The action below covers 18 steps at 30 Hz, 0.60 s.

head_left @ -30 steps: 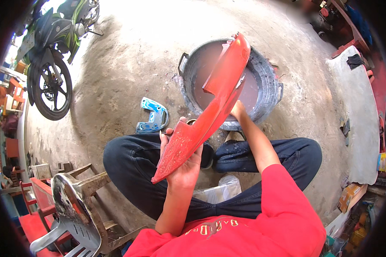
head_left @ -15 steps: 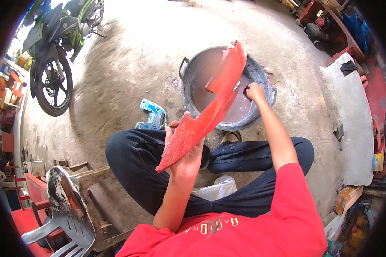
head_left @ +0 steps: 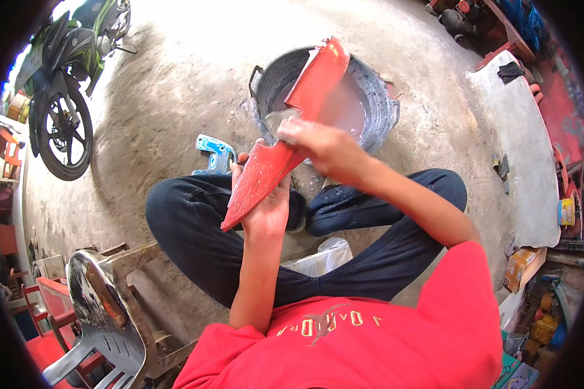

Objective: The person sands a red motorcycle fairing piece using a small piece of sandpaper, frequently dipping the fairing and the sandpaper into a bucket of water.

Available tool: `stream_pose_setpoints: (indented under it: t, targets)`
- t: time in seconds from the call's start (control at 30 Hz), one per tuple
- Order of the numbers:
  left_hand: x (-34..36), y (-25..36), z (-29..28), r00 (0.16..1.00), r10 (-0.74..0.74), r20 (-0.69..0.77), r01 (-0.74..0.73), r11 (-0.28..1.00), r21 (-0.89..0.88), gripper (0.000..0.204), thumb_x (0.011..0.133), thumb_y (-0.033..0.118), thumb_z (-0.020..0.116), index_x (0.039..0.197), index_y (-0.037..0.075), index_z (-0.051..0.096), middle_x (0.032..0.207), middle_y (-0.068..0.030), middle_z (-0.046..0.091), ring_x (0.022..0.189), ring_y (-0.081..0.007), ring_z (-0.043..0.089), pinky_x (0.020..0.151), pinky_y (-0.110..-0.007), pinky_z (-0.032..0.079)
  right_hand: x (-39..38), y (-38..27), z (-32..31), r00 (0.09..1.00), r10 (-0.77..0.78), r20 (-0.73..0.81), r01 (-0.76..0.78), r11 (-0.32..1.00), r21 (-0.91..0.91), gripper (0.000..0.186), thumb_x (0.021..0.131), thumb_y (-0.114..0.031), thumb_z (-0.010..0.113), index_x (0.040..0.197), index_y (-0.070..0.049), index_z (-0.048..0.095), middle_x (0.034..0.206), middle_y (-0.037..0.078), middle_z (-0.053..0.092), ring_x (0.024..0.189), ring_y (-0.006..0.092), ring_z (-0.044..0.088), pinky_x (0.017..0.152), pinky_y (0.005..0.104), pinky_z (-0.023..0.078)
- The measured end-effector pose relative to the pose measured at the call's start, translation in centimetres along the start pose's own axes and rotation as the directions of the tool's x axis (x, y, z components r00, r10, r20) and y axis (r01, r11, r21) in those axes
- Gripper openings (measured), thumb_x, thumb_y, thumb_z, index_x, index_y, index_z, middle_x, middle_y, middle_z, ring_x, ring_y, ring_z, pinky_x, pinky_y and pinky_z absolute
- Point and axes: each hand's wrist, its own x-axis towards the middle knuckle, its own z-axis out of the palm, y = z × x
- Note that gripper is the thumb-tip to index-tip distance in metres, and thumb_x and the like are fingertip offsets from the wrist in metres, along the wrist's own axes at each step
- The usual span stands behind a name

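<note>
A long red motorcycle body panel (head_left: 256, 178), wet and speckled on its near end, slants up and away from me. My left hand (head_left: 269, 211) supports it from beneath, fingers curled round its edge. Pinched in my right hand (head_left: 324, 148) is a small grey piece of sandpaper (head_left: 280, 119), laid against the panel's middle; the hand is a little blurred. The panel's far end hangs over a dark round tub (head_left: 383, 107) holding cloudy greyish water. On the floor left of the tub lies a blue-and-white patterned plastic part (head_left: 219, 152).
My crossed legs lie under the panel, with a whitish translucent plastic item (head_left: 324, 258) between them. A motorcycle (head_left: 65, 117) stands at far left, a worn plastic chair (head_left: 104, 305) at near left. A pale slab (head_left: 519, 149) runs along the right.
My right hand has come out of the tub and moved left and nearer, bringing the sandpaper onto the panel. The left hand still holds the panel; the whole view has shifted slightly.
</note>
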Motion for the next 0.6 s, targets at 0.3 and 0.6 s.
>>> stream_pose_setpoints:
  t: [0.3,0.6]
  targets:
    - [0.0,0.0,-0.6,1.000,-0.015,-0.005,0.015,0.999,-0.042,0.033,0.112,0.037,0.047,0.118,0.012,0.068,0.139,-0.0163,0.066,0.130,-0.0317,0.062,0.113,-0.053,0.049,-0.3,-0.6,-0.4,0.993,0.076,-0.089,-0.084,0.992,-0.094,0.040,0.092,-0.004,0.061,0.132,-0.005,0.068,0.132,0.014,0.072,0.128,0.0352,0.067,0.109,0.0450,0.054]
    - [-0.5,-0.3,-0.5,1.000,-0.007,-0.021,0.007,1.000,-0.004,0.034,0.113,0.037,0.046,0.120,0.013,0.069,0.138,-0.0149,0.067,0.129,-0.0325,0.062,0.114,-0.055,0.046,0.5,-2.0,-0.6,0.992,0.024,-0.128,-0.043,0.988,-0.148,0.033,0.093,-0.011,0.059,0.123,-0.001,0.068,0.121,0.019,0.073,0.118,0.0323,0.070,0.105,0.0418,0.055]
